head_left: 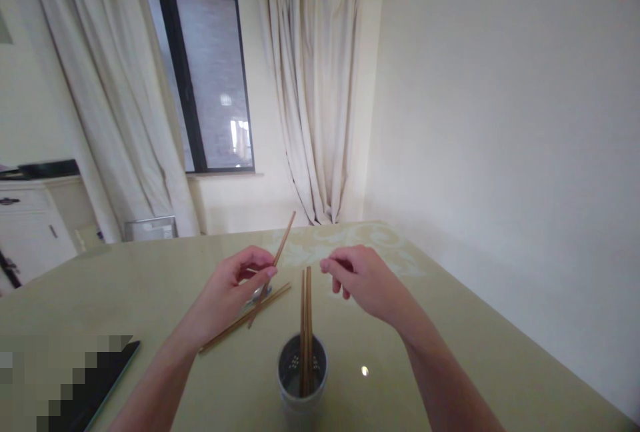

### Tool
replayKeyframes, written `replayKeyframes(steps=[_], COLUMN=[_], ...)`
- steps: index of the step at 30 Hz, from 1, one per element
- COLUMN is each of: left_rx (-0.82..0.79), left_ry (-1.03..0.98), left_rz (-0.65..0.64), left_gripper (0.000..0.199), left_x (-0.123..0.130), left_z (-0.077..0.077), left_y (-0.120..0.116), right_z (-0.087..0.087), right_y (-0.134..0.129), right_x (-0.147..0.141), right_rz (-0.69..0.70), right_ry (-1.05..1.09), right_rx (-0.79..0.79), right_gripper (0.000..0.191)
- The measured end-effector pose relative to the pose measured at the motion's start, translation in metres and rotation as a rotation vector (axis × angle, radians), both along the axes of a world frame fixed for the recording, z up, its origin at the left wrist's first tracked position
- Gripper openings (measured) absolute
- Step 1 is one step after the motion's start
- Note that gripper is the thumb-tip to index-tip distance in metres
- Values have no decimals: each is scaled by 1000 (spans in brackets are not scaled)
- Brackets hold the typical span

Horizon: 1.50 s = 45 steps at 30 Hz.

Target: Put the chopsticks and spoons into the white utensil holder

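Centrally, one chopstick (pixel 286 239), wooden by its look, is pinched near mid-length between thumb and fingers of the left hand (pixel 233 285); tilted, upper end leaning right. Whether its lower end touches the table (pixel 500 365), I cannot tell from where I stand.

Item: right hand (pixel 365 279), right of centre, fingers curled, thumb close to forefinger, nothing visible in it; whether the tips meet, I cannot tell.

Item: cup (pixel 303 400), bottom centre, upright, small holes inside; standing chopsticks (pixel 306 319) rise from it, nearly vertical, between the hands.

Item: loose chopsticks (pixel 225 334), left of the cup, lying slantwise, close together, beneath the held one's line.

Handling, as I judge it: light, stiff, smooth, hardly fragile; slender enough to roll or swivel in a loose pinch. Best hold: around the middle for balance, or nearer the upper end where the lower needs clearance.
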<state>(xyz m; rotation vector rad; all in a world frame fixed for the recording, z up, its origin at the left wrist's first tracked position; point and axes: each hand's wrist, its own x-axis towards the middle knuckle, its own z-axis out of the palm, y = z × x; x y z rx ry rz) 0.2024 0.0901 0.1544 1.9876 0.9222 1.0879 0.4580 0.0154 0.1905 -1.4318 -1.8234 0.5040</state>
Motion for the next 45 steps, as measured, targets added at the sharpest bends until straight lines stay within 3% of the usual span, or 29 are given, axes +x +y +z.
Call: replayKeyframes(steps=[3, 6, 12, 17, 21, 26, 30, 35, 45], left_rx=[7, -33, -23, 35, 44, 38, 46, 25, -28], left_ry=[-70, -97, -141, -53, 121, 644, 927, 1041, 1006], left_rz=[-46, -70, -38, -5, 75, 224, 311, 331, 328], left_gripper=[22, 20, 20, 31, 33, 20, 23, 22, 17], left_x=[15, 31, 43, 30, 14, 5, 8, 9, 2], left_z=[8, 11, 15, 12, -6, -52, -82, -99, -117], left_y=[-19, -35, -46, -32, -2, 33, 40, 42, 53], right_z=[7, 7, 2, 6, 12, 11, 5, -6, -17], right_y=[-3, -4, -1, 0, 0, -2, -2, 5, 12], right_x=[-3, -10, -18, -7, 11, 18, 9, -2, -12], right_rz=[91, 186, 219, 161, 50, 52, 74, 71, 59], right_ry=[301, 473, 553, 563, 528, 322, 188, 122, -68], right_rx=[114, 135, 121, 227, 273, 126, 32, -39, -144], right_gripper=[24, 25, 21, 22, 23, 25, 31, 30, 37])
